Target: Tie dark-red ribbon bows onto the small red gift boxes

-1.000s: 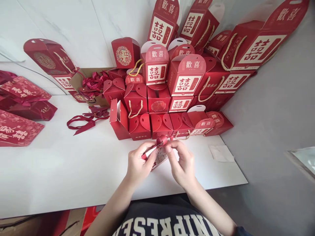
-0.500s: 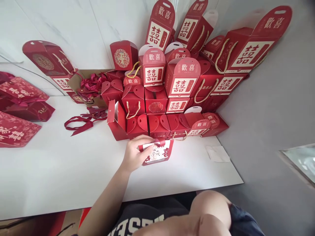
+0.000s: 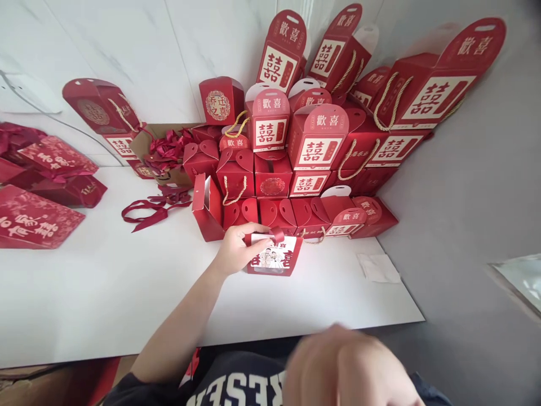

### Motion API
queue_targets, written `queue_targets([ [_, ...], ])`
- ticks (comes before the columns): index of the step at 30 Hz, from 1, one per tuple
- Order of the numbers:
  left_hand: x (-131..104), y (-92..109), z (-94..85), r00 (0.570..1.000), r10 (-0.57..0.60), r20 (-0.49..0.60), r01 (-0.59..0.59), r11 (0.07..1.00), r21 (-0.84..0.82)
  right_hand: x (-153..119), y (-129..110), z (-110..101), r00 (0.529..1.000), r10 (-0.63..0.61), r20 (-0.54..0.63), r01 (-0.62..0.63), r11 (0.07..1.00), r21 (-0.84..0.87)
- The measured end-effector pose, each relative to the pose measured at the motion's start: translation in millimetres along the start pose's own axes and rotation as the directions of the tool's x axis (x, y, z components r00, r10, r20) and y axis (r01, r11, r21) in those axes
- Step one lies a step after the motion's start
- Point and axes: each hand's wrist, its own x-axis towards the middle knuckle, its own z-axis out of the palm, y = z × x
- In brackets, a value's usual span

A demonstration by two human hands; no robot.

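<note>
A: Doing what with the left hand [image 3: 236,249]?

B: Pinching the top edge of a red-and-white box [image 3: 274,264], with the thumb laid across the front and the other fingers [image 3: 249,228] bent over behind.

A: Finding that box where, exactly?

B: Right below those fingers and a little to their right, over the desk [image 3: 127,299], with the printed front turned this way. Can't tell whether resting fully or slightly lifted.

A: And at the fingertips?

B: Just to their right, along the top of the box, a curled loop of red ribbon [image 3: 277,234].

A: Holding anything with the right hand [image 3: 346,369]?

B: Can't tell; too blurred. Can't say whether spread or pressed together, either. Down and to the right of the left fingers, close to the camera, well apart from the box.

A: Seeing what behind the left fingers?

B: Rows of red gift boxes [image 3: 273,183], piled higher toward the wall [image 3: 105,45].

A: And leftward?

B: Beyond the fingers on that side, loose dark red strips [image 3: 146,214] on the desk, then a cardboard carton [image 3: 178,177] with ribbon bows [image 3: 171,146] inside. Farther left, well apart from the fingers, patterned red packages [image 3: 38,219].

A: Rightward?

B: Well to the right of the fingers, a white sheet [image 3: 378,268], lying flat on the desk.
</note>
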Motion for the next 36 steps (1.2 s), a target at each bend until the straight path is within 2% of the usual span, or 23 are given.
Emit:
queue_targets([
  [2, 0, -3, 0.8, 0.999, 0.043, -0.009, -0.043, 0.999, -0.006, 10, 23, -16, 0.993, -0.002, -0.118, -0.008, 0.997, -0.083],
  [3, 1, -4, 1.1, 0.997, 0.079, -0.012, -0.079, 0.997, -0.004, 15, 35, -25, 0.975, -0.003, -0.221, -0.058, 0.961, -0.270],
  [4, 1, -4, 1.5, 0.994, 0.111, -0.010, -0.111, 0.994, -0.004, 19, 48, -35, 0.958, 0.025, -0.285, -0.152, 0.888, -0.434],
  [6, 0, -4, 2.5, 0.989, 0.148, -0.004, -0.148, 0.989, -0.013, 24, 70, -48, 0.955, 0.128, -0.266, -0.258, 0.798, -0.545],
  [9, -1, -3, 4.5, 0.986, 0.164, 0.011, -0.163, 0.986, -0.032, 28, 90, -51, 0.963, 0.176, -0.204, -0.263, 0.786, -0.559],
  [11, -3, -3, 6.1, 0.985, 0.172, 0.010, -0.171, 0.984, -0.039, 30, 95, -45, 0.956, 0.164, -0.243, -0.273, 0.797, -0.539],
  [15, -6, -3, 7.7, 0.984, 0.177, -0.006, -0.177, 0.983, -0.038, 35, 97, -35, 0.928, 0.185, -0.324, -0.329, 0.814, -0.478],
  [22, -10, 2, 5.6, 0.958, 0.286, 0.030, -0.287, 0.956, 0.063, 37, 97, -36, 0.941, 0.189, -0.281, -0.317, 0.787, -0.530],
  [29, -10, -1, 9.1, 0.886, 0.464, -0.016, -0.442, 0.854, 0.274, 36, 97, -34, 0.929, 0.243, -0.278, -0.352, 0.808, -0.472],
  [31, -10, -4, 10.4, 0.855, 0.516, -0.039, -0.482, 0.821, 0.306, 34, 99, -32, 0.933, 0.203, -0.298, -0.329, 0.818, -0.473],
  [33, -9, -6, 11.9, 0.826, 0.561, -0.060, -0.514, 0.792, 0.330, 29, 102, -29, 0.939, 0.058, -0.340, -0.247, 0.802, -0.544],
  [36, -9, -8, 13.8, 0.800, 0.597, -0.065, -0.541, 0.763, 0.354, 23, 109, -26, 0.931, -0.199, -0.305, -0.103, 0.659, -0.745],
])
